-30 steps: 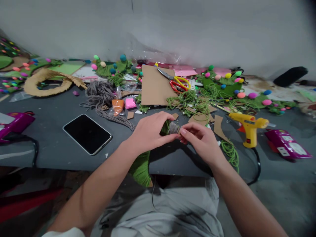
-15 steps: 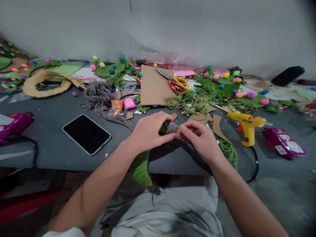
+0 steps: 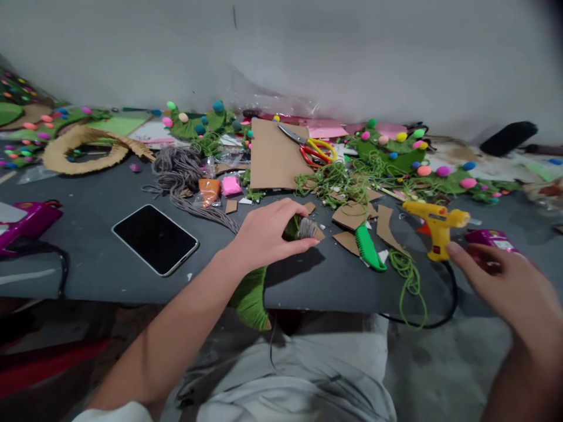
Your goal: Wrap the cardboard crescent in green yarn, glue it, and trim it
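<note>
My left hand is closed around a curved cardboard strip wrapped in green yarn. Grey yarn winds round the strip's tip, which pokes out between thumb and fingers with bare cardboard at the end. The strip's lower part hangs past the table's front edge. On the right, my right hand is open, its thumb beside the handle of a yellow glue gun. The fingers are partly hidden and curve in front of a purple device. The glue gun stands on the table, its black cable trailing down.
A green cutter lies among cardboard scraps and green yarn. Left of my hands are a phone and a heap of grey yarn. Scissors rest on a cardboard sheet. Pompom-trimmed green pieces line the wall.
My right hand has left the strip's tip and moved right to the glue gun, uncovering the green cutter. My left hand keeps its hold in the same place.
</note>
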Demonstrator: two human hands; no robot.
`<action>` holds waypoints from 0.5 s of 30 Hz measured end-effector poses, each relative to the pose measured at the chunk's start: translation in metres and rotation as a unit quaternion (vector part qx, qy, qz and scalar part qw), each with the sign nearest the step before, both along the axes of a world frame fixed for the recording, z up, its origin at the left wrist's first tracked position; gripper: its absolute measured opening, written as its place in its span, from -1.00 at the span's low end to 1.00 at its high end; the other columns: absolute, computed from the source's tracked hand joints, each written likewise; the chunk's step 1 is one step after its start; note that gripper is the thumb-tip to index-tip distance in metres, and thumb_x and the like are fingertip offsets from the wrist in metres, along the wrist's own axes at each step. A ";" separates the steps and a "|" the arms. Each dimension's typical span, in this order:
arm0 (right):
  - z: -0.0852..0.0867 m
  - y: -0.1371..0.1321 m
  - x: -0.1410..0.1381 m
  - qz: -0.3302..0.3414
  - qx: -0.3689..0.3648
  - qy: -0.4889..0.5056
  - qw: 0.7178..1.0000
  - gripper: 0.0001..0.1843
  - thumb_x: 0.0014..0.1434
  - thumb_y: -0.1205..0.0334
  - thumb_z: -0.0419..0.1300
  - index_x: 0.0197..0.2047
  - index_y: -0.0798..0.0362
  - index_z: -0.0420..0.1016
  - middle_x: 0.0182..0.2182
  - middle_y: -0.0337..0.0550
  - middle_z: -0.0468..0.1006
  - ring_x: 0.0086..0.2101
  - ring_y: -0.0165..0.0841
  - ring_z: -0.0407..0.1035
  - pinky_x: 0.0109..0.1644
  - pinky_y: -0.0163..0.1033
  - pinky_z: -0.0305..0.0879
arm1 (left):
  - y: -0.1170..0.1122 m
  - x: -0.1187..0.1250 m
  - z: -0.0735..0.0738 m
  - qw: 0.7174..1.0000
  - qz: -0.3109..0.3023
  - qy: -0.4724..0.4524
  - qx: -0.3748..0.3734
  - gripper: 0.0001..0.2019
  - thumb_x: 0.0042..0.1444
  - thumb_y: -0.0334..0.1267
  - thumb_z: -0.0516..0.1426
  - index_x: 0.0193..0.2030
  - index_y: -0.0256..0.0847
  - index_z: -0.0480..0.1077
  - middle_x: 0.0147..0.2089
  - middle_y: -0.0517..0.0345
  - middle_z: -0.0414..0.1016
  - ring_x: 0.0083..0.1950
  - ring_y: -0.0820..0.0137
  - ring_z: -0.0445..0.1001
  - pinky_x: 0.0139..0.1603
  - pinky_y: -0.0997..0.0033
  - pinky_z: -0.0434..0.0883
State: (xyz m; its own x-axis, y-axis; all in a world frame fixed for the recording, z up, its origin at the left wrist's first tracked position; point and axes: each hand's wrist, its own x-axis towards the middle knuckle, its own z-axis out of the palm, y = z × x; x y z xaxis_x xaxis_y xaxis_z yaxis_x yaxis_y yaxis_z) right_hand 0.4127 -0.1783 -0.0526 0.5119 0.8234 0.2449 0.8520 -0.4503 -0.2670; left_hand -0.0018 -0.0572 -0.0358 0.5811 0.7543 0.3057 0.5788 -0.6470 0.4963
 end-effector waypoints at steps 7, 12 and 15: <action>0.011 0.052 -0.028 -0.025 -0.093 0.093 0.991 -0.52 0.00 -0.26 0.28 -0.51 0.02 0.41 -0.56 -0.03 0.45 -0.53 -0.27 0.29 -0.41 -0.11 0.17 | -0.001 0.000 0.002 1.000 0.002 0.006 -0.004 -0.58 0.14 0.11 0.18 -0.01 -0.12 0.35 -0.01 0.12 0.52 0.00 0.29 0.50 -0.05 0.34 0.36; 0.014 0.031 -0.053 0.034 0.134 0.335 0.932 -0.77 0.04 0.13 0.36 -0.26 0.03 0.50 -0.35 -0.01 0.56 -0.47 -0.33 0.37 -0.39 -0.17 0.27 | 0.000 -0.001 0.000 1.000 -0.004 0.004 -0.002 -0.56 0.15 0.14 0.16 0.01 -0.12 0.35 0.01 0.09 0.52 0.04 0.27 0.50 -0.02 0.33 0.36; 0.019 0.008 -0.090 0.102 0.071 0.392 0.911 -0.75 0.08 0.04 0.35 -0.32 0.07 0.58 -0.47 -0.03 0.55 -0.53 -0.34 0.33 -0.49 -0.21 0.26 | 0.000 -0.001 -0.001 1.000 -0.007 0.008 0.005 -0.55 0.16 0.16 0.15 0.01 -0.13 0.35 0.01 0.08 0.52 0.03 0.27 0.50 -0.04 0.34 0.36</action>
State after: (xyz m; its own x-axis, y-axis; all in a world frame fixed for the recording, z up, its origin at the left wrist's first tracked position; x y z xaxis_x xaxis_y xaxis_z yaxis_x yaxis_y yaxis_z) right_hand 0.3230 -0.1701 -0.0334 0.4148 0.9097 -0.0191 0.4356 -0.2170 -0.8736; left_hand -0.0025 -0.0568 -0.0372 0.5965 0.7427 0.3041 0.5769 -0.6602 0.4809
